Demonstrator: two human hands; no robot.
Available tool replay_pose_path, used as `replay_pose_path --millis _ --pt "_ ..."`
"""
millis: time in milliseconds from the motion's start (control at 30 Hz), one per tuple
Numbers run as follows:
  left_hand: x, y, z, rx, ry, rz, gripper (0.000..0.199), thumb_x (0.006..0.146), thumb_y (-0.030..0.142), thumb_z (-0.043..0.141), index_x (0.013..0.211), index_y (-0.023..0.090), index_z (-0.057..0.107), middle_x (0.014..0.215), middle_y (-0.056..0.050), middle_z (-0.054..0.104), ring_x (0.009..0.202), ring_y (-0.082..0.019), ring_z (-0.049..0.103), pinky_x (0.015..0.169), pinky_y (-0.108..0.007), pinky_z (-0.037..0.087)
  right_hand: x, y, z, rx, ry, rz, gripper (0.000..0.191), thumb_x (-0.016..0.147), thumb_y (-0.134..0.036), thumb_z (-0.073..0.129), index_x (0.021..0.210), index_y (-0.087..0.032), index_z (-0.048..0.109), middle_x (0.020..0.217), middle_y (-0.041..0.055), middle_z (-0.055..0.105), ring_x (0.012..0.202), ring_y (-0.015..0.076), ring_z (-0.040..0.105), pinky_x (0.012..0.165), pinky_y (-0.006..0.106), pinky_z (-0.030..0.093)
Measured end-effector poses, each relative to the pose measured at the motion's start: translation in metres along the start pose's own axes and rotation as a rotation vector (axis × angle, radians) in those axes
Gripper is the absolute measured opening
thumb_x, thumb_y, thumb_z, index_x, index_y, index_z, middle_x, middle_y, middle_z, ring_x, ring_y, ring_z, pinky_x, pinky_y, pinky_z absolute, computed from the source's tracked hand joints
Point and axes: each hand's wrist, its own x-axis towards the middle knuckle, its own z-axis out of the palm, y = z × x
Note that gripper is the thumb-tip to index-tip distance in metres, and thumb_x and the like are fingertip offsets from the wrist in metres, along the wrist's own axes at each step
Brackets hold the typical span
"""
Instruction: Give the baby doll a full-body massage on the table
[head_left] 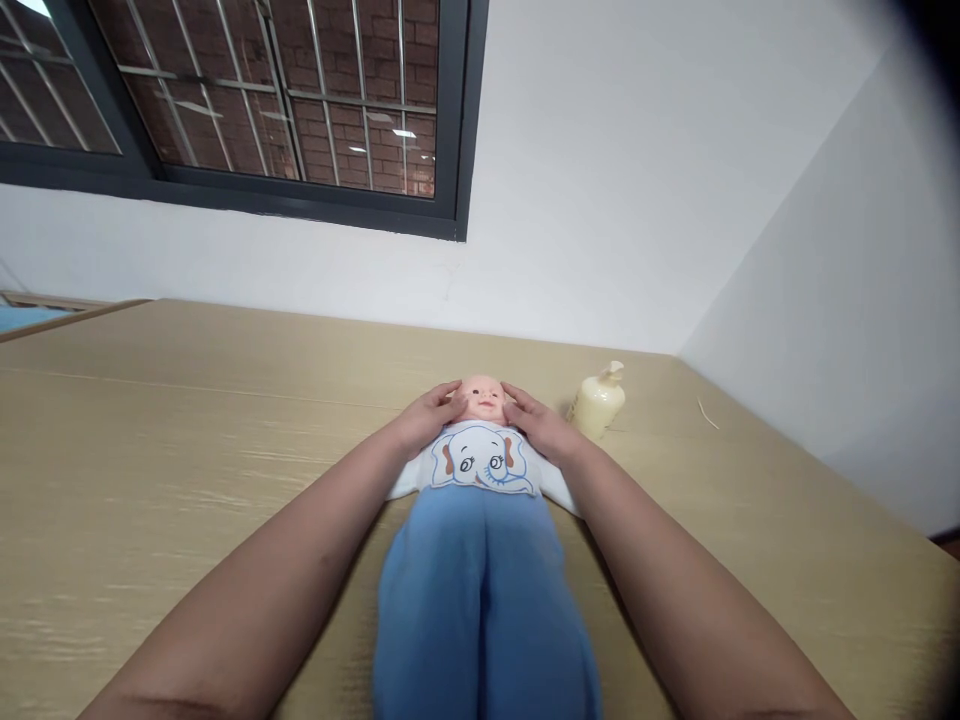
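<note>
Head view: the doll (480, 525) lies face-up on the tabletop (225, 430); I have my left grip (435, 412) and right grip (535, 416) against its head's sides, thumbs apart from fingers, a pump bottle (599, 402) near the right.

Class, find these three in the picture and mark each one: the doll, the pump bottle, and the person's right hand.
Doll (469, 545): head view, on its clothed body, below the waist.
Pump bottle (601, 403): head view, on its pale yellow body.
Right hand (544, 426): head view, on its back.
</note>
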Motion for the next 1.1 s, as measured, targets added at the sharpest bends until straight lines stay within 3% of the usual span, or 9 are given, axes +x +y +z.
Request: replay_pose_path --millis 133,367,667,767,900,1000,1100 --pt "0.000 0.001 0.000 0.276 -0.014 0.012 0.093 0.066 0.047 0.087 0.146 0.022 0.047 0.143 -0.017 0.058 0.124 -0.036 0.060 0.099 -0.045 0.052 -0.004 -0.009 0.006 -0.230 0.070 -0.028 0.097 0.075 -0.057 0.081 0.155 -0.029 0.035 0.145 0.0125 0.056 0.129 0.0322 0.058 0.109 0.050 0.048" --pt "0.002 0.000 0.001 0.376 0.004 -0.005 0.097 0.069 0.052 0.084 0.150 0.022 0.040 0.146 -0.017 0.055 0.123 -0.034 0.061 0.097 -0.043 0.052 -0.006 -0.014 0.012 -0.169 0.063 -0.026 0.100 0.073 -0.051 0.084 0.156 -0.026 0.033 0.139 0.0129 0.061 0.124 0.0319 0.062 0.105 0.051 0.051" --pt "-0.003 0.003 -0.003 0.154 -0.060 -0.041 0.094 0.070 0.048 0.086 0.149 0.021 0.043 0.144 -0.020 0.054 0.124 -0.036 0.060 0.099 -0.047 0.051 -0.008 -0.018 0.010 -0.143 -0.049 -0.150 0.071 0.084 -0.042 0.075 0.147 -0.029 0.048 0.137 0.0078 0.064 0.126 0.0296 0.062 0.105 0.047 0.052" --pt "-0.004 0.003 -0.005 0.000 -0.094 -0.070 0.094 0.067 0.044 0.088 0.147 0.021 0.046 0.145 -0.020 0.053 0.121 -0.035 0.062 0.098 -0.048 0.052 -0.005 -0.011 0.005 -0.106 -0.065 -0.147 0.071 0.085 -0.046 0.073 0.148 -0.030 0.047 0.139 0.0063 0.063 0.129 0.0284 0.059 0.109 0.046 0.049" --pt "-0.001 0.001 -0.004 -0.150 -0.071 -0.125 0.080 0.073 0.042 0.085 0.143 0.020 0.052 0.131 -0.018 0.066 0.115 -0.034 0.066 0.097 -0.048 0.052 0.004 0.004 -0.001 -0.009 -0.011 -0.083 0.074 0.085 -0.052 0.071 0.150 -0.028 0.046 0.143 0.0061 0.060 0.132 0.0268 0.056 0.112 0.045 0.046" --pt "0.001 0.000 -0.001 -0.084 -0.022 -0.098 0.068 0.083 0.049 0.074 0.141 0.019 0.054 0.130 -0.018 0.067 0.117 -0.033 0.065 0.097 -0.047 0.053 0.006 0.007 -0.001 -0.003 0.030 -0.054 0.070 0.088 -0.058 0.065 0.148 -0.026 0.047 0.136 0.0081 0.065 0.128 0.0263 0.060 0.110 0.046 0.047" --pt "0.002 -0.001 0.000 0.020 0.009 -0.056 0.073 0.082 0.054 0.073 0.142 0.019 0.052 0.138 -0.018 0.062 0.122 -0.035 0.062 0.100 -0.047 0.051 0.002 -0.001 0.004 -0.111 0.063 -0.030 0.076 0.087 -0.061 0.066 0.150 -0.026 0.043 0.134 0.0106 0.065 0.120 0.0274 0.064 0.106 0.046 0.050"
